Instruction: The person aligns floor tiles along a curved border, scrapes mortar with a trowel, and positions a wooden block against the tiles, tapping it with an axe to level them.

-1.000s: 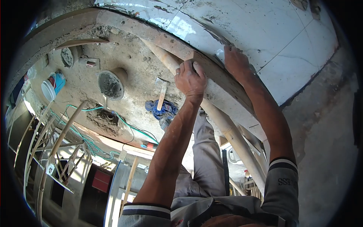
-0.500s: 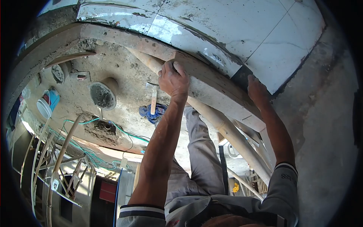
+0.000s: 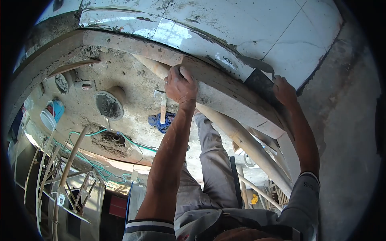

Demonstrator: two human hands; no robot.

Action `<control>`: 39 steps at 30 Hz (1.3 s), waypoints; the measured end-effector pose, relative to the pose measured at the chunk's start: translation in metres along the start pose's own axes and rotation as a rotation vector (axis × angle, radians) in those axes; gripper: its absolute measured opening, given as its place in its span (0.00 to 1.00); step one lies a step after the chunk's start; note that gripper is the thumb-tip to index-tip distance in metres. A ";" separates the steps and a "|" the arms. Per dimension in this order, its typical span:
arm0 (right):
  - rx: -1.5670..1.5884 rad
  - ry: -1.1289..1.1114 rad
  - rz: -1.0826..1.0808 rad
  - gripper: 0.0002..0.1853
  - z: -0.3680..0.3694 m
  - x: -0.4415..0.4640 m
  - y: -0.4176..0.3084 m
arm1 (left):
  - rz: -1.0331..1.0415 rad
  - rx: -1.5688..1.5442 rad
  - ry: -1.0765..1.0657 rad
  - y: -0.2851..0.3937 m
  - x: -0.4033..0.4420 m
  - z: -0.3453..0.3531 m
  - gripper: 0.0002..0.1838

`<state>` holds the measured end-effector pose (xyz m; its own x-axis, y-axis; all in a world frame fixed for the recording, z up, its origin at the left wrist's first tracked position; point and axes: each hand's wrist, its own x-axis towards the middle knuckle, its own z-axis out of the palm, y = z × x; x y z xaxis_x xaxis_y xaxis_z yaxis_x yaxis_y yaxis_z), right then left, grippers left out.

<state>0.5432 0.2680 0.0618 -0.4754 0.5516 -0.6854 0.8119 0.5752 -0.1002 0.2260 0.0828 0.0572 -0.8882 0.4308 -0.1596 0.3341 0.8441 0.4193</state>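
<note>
My left hand (image 3: 181, 85) is closed over the inner edge of the curved concrete ledge (image 3: 225, 102), with something dark and small between thumb and fingers that I cannot make out. My right hand (image 3: 284, 90) is closed round the handle of a trowel (image 3: 257, 63), whose grey blade lies over the white tiles (image 3: 297, 40) near their edge. Just left of this hand, a dark flat square piece (image 3: 260, 83) rests at the ledge's outer side, against the tiles.
Below the ledge lie a hammer (image 3: 163, 108), a blue cloth (image 3: 164, 122), a cement-filled bowl (image 3: 109, 105), a white and blue bucket (image 3: 52, 114) and a green hose (image 3: 136, 143). A bamboo pole (image 3: 237, 134) slants under the ledge beside my legs. Bamboo scaffolding (image 3: 66, 172) stands lower left.
My right hand has moved right along the tile edge, and the trowel blade now shows beyond it. The dark square piece has come into sight. My left hand still grips the ledge; the view has shifted.
</note>
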 end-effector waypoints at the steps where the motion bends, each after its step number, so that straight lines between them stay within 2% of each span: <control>1: 0.013 0.003 -0.039 0.17 -0.009 0.027 -0.017 | -0.006 -0.001 0.011 -0.002 -0.001 0.000 0.11; 5: -0.016 0.162 -0.353 0.17 -0.015 0.144 -0.084 | 0.020 0.043 0.041 -0.001 0.000 -0.001 0.10; 8: -0.080 0.331 -0.398 0.16 -0.026 0.214 -0.151 | 0.027 0.045 0.049 -0.003 0.000 0.002 0.09; 11: -0.125 0.310 -0.431 0.16 -0.036 0.273 -0.185 | 0.043 0.037 0.048 -0.005 0.003 0.003 0.09; 13: -0.074 0.127 -0.353 0.21 -0.041 0.295 -0.188 | 0.046 0.037 0.044 -0.009 0.001 0.004 0.10; 14: -0.080 0.122 -0.354 0.21 -0.044 0.295 -0.182 | 0.039 0.034 0.041 -0.010 0.001 0.005 0.10; 16: -0.296 0.042 -0.434 0.15 -0.050 0.282 -0.147 | 0.025 0.028 0.023 -0.008 0.000 0.004 0.10; 19: -0.394 -0.018 -0.422 0.15 -0.050 0.240 -0.089 | 0.046 -0.016 0.049 -0.007 0.001 0.005 0.09; 23: -0.617 -0.085 -0.364 0.10 -0.035 0.172 0.001 | 0.027 -0.011 0.014 -0.006 0.001 0.003 0.09; 27: -0.750 -0.361 -0.242 0.10 -0.013 0.102 0.076 | 0.049 -0.016 0.039 -0.005 0.003 0.004 0.10; 28: -0.744 -0.371 -0.241 0.10 -0.011 0.089 0.077 | 0.047 0.003 0.031 -0.006 0.000 0.002 0.10; 30: -0.535 -0.265 -0.085 0.11 -0.012 0.075 0.079 | 0.046 0.008 0.022 -0.006 -0.002 0.002 0.10; 31: -0.463 -0.160 -0.077 0.12 -0.008 0.078 0.076 | 0.045 0.008 0.024 -0.005 0.000 0.002 0.11; 34: -0.368 -0.030 -0.070 0.12 -0.001 0.105 0.058 | 0.013 0.056 -0.012 -0.002 0.000 -0.001 0.11; 36: -0.409 -0.037 -0.096 0.12 0.004 0.109 0.065 | 0.048 0.035 0.001 -0.001 -0.001 0.000 0.12; 38: -0.453 -0.049 -0.132 0.13 0.007 0.099 0.078 | -0.088 0.047 -0.069 0.001 0.000 -0.001 0.18; 39: -0.562 -0.136 -0.134 0.12 0.009 0.083 0.092 | -0.090 0.051 -0.073 -0.001 -0.001 -0.001 0.18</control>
<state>0.5813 0.3618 -0.0108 -0.4837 0.3914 -0.7829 0.4265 0.8865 0.1797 0.2263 0.0819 0.0576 -0.8906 0.3730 -0.2602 0.2714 0.8949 0.3542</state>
